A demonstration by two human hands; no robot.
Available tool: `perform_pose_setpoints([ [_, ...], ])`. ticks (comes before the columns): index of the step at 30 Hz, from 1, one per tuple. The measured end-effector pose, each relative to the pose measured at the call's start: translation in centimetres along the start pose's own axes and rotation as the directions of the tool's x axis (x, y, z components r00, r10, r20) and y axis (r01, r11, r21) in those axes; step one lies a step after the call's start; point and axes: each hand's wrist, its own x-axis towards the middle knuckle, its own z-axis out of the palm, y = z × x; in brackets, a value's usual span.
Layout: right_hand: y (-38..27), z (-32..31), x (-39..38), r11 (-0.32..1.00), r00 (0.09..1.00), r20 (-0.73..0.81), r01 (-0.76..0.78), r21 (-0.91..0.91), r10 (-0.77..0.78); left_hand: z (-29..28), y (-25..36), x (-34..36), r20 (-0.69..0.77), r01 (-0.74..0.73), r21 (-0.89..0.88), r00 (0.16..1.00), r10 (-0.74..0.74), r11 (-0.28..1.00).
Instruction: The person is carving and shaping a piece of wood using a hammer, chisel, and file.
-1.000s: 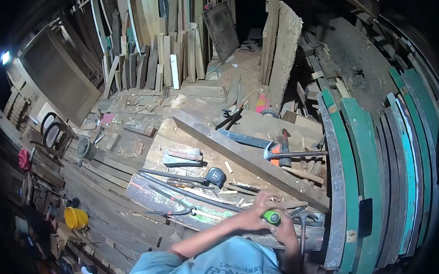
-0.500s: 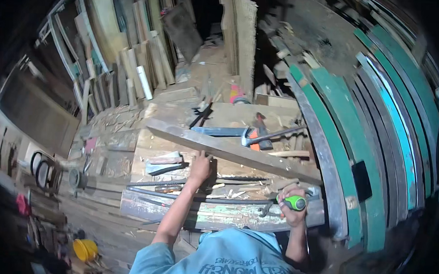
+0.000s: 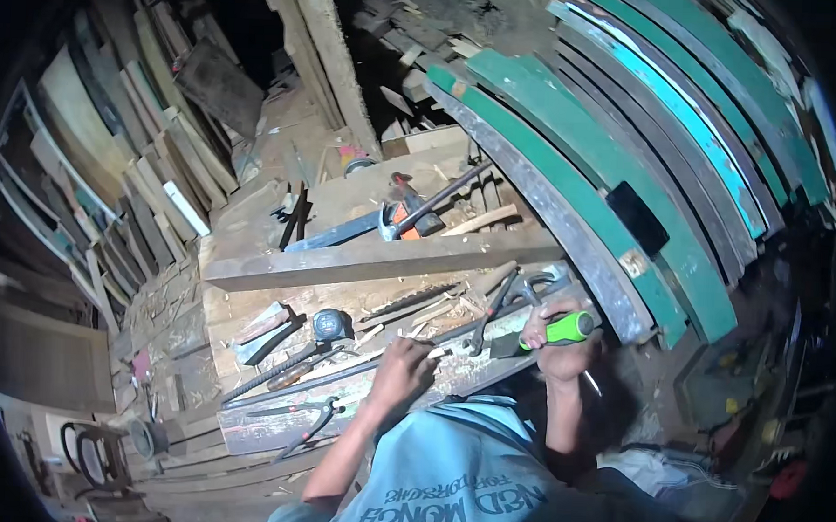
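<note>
Both hands up front, side by side with a clear gap, lefty half curled and righty gripping.
So the left forearm [image 3: 352, 445] slants up and inward from the lower edge, left hand [image 3: 402, 370] back-up, fingers bent and tips pointing toward the other side; can't really tell if they're pinching. Right forearm [image 3: 563, 415] runs nearly straight up, and the right hand [image 3: 570, 363] is wrapped round in a proper fist-style hold.
</note>
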Motion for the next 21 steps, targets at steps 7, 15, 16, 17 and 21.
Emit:
perform_pose_setpoints([
  [7, -0.4, 3.2, -5.3, 0.991, 0.992, -0.064, 0.114, 0.069, -0.109, 0.4, 0.9, -3.2, 0.216, -0.098, 0.035, 0.972, 0.088, 0.995],
  [15, 0.4, 7.4, -11.5, 0.984, 0.966, -0.217, 0.161, 0.081, -0.140, -0.5, 0.1, -5.6, 0.154, -0.189, 0.131, 0.974, 0.168, 0.973],
  [16, 0.4, 7.8, -12.0, 0.982, 0.967, -0.205, 0.171, 0.085, -0.151, -0.5, -0.1, -5.5, 0.086, -0.236, 0.181, 0.971, 0.223, 0.955],
  [17, 0.5, 8.2, -12.6, 0.981, 0.962, -0.213, 0.184, 0.056, -0.168, -0.6, -0.4, -5.2, 0.074, -0.235, 0.097, 0.971, 0.229, 0.967],
  [21, 1.0, 10.2, -14.2, 0.970, 0.939, -0.253, 0.244, 0.011, -0.234, -0.2, -1.2, -5.1, 0.100, -0.253, 0.127, 0.965, 0.241, 0.959],
])
